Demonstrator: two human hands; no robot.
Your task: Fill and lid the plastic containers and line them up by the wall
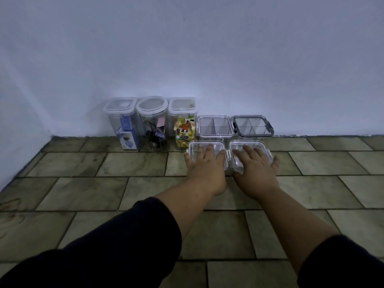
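Three jars point(152, 121) stand filled and lidded at the wall point(187, 48), two divided boxes point(215, 126) beside them look empty, and the left hand point(205, 163) and right hand point(254, 165) lie flat, fingers spread, on two small boxes point(195, 145) just in front, seemingly unfilled and not yet in line.

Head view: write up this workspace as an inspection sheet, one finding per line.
Surface: tiled floor, grey-brown.
Job's things: three tall containers, filled and lidded, at the wall; two divided boxes to their right; left shallow box and right shallow box in front of those.
Clutter: nothing seen.
Hands: left hand flat on the left shallow box; right hand flat on the right shallow box.
Cables: nothing seen.
Surroundings: plain white wall.
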